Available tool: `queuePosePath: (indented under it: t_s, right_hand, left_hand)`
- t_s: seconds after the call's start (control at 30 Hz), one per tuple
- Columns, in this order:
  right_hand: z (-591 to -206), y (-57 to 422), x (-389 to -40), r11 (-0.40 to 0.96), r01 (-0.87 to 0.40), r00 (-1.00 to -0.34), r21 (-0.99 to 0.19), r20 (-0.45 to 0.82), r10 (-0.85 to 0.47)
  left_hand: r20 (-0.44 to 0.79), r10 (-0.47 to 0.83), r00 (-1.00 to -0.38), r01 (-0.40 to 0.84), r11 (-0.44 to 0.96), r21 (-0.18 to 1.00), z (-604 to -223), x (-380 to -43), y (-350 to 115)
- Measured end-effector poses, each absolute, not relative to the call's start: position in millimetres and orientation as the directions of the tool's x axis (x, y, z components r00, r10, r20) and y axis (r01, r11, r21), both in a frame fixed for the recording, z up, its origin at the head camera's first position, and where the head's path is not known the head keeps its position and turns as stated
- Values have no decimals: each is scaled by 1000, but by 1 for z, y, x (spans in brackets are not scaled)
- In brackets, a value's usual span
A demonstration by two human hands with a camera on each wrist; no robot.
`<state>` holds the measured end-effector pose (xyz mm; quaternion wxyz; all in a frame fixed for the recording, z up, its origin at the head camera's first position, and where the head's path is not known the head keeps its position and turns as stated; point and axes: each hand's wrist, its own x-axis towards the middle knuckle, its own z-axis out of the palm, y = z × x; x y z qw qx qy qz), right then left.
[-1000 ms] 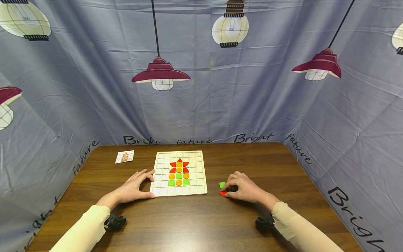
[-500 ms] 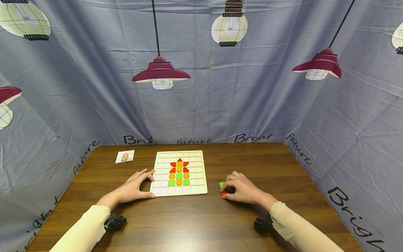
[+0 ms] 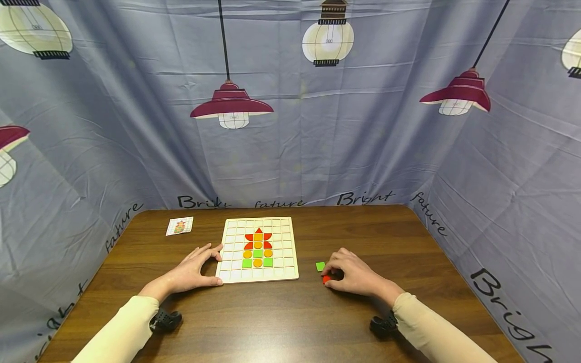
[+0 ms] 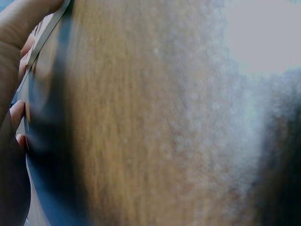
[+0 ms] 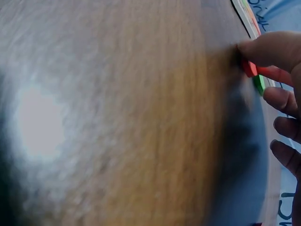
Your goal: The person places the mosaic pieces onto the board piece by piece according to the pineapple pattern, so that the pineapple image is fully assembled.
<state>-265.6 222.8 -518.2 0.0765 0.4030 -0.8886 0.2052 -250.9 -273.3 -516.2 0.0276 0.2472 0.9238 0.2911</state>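
A pale gridded board point(image 3: 283, 275) lies on the table with red, orange and green pieces arranged in its middle. My left hand point(image 3: 192, 269) rests at the board's left edge, thumb at the near corner, fingers spread along the side. Right of the board, my right hand point(image 3: 351, 272) holds a small red tile point(image 3: 326, 279) between thumb and index finger, low at the table. The fingers partly cover this tile, so its full shape is hidden. Just beyond it lies a green square tile point(image 3: 320, 266). In the right wrist view, the red tile point(image 5: 249, 68) shows under the thumb.
A small card point(image 3: 179, 226) with a printed coloured pattern lies at the back left of the wooden table point(image 3: 272, 322). A grey-blue curtain point(image 3: 290, 151) with printed lamps hangs behind the table and along its sides.
My right hand shifts slightly and the red tile turns and moves a little to the right, away from the green tile, which shows more fully. The left hand and board stay put.
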Motion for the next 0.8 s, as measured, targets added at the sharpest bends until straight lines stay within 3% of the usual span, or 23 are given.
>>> queuePosePath:
  t_s: [0.8]
  right_hand:
    - [-523, 236, -262, 645, -712, -700, -277, 345, -625]
  left_hand:
    - [80, 469, -879, 430, 712, 555, -515, -251, -274]
